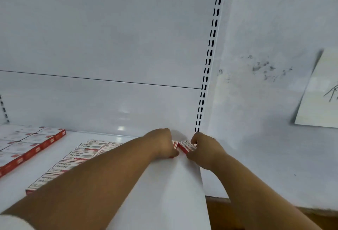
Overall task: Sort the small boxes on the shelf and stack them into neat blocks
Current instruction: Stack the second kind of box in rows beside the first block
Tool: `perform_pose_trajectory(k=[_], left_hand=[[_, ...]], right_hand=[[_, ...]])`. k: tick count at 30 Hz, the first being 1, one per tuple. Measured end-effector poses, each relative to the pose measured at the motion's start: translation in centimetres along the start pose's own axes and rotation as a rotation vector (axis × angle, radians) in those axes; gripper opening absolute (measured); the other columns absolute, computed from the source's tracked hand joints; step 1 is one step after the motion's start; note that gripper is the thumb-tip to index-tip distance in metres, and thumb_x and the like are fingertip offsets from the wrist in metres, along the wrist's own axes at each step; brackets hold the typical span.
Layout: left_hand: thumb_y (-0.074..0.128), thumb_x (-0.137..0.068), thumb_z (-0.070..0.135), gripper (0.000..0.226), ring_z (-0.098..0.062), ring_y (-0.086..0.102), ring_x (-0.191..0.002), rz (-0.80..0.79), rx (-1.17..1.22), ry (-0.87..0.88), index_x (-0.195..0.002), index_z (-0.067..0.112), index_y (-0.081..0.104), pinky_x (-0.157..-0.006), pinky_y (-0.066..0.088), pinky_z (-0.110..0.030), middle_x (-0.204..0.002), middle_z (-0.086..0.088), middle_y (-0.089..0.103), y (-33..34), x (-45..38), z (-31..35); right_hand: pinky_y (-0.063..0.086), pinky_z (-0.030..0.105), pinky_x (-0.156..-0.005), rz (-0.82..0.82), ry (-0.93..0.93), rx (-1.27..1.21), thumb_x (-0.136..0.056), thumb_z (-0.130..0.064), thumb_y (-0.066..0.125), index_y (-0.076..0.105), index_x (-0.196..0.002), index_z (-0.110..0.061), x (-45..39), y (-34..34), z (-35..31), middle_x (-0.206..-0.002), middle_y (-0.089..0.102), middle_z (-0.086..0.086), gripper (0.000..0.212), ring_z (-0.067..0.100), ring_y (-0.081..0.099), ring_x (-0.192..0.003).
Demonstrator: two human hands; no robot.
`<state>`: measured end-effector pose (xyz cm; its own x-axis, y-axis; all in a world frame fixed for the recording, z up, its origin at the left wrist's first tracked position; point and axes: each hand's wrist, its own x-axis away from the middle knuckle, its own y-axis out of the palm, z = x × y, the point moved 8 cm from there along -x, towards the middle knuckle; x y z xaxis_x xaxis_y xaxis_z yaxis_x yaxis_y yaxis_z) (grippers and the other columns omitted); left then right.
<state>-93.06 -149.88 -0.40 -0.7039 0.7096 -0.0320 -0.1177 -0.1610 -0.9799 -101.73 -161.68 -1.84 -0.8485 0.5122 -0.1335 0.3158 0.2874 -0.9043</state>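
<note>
Pinching a small red-and-white staple box [187, 146] between curled fingers and thumb, the right hand [204, 149] holds it slightly tilted at the back right corner of the white shelf [179, 184], lower centre of the frame. Just beside it the left hand [161, 143] curls over a second box [175, 144], mostly hidden under the knuckles; it appears to grip it. A single-layer block of staple boxes [80, 156] lies flat at lower left, and a taller stacked block [27, 144] sits further left. The step looks like gathering the corner strays. Next, these two probably need carrying left and squaring against a block's edge.
</note>
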Motion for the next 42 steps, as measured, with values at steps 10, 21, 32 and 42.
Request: perform_pose_trajectory(k=[10, 21, 32, 42], left_hand=[[0.069, -0.074, 0.018, 0.057, -0.028, 0.055, -0.107, 0.319, 0.002, -0.066, -0.126, 0.018, 0.046, -0.086, 0.048, -0.037, -0.119, -0.006, 0.059, -4.0, 2.1, -3.1], [0.074, -0.077, 0.01, 0.047, -0.004, 0.048, -0.092, 0.548, 0.052, 0.036, -0.118, 0.03, 0.061, -0.075, 0.035, -0.016, -0.105, 0.016, 0.059, -10.3, 9.6, -11.6], [0.079, -0.073, 0.004, 0.044, -0.003, 0.064, -0.087, 0.074, 0.282, -0.071, -0.109, 0.027, 0.069, -0.074, 0.052, -0.021, -0.101, 0.015, 0.068, -8.6, 7.2, -22.0], [0.072, -0.077, -0.001, 0.025, -0.007, 0.065, -0.084, -0.024, 0.557, -0.02, -0.088, 0.021, 0.078, -0.069, 0.045, -0.017, -0.088, 0.007, 0.071, -5.9, 4.6, -23.9]], right_hand=[[0.047, 0.031, -0.079, 0.213, -0.247, -0.1, -0.072, -0.023, 0.069, 0.049, -0.123, -0.021, -0.9, -0.6, -2.6, -0.113, 0.064, 0.003, 0.055, 0.023, 0.053, -0.103], [0.036, 0.022, -0.073, 0.349, -0.626, -0.178, -0.072, -0.016, 0.073, 0.064, -0.102, -0.02, 2.0, -2.5, -11.3, -0.1, 0.064, -0.003, 0.031, 0.017, 0.051, -0.09], [0.036, 0.016, -0.053, -0.061, -0.366, -0.049, -0.081, -0.025, 0.074, 0.06, -0.082, -0.03, -0.4, 3.6, -19.2, -0.083, 0.053, -0.017, 0.014, 0.007, 0.053, -0.074], [0.057, 0.037, -0.079, -0.063, -0.073, -0.132, -0.085, -0.021, 0.061, 0.073, -0.085, -0.013, -1.2, 6.4, -18.5, -0.089, 0.071, -0.001, 0.015, 0.017, 0.066, -0.085]])
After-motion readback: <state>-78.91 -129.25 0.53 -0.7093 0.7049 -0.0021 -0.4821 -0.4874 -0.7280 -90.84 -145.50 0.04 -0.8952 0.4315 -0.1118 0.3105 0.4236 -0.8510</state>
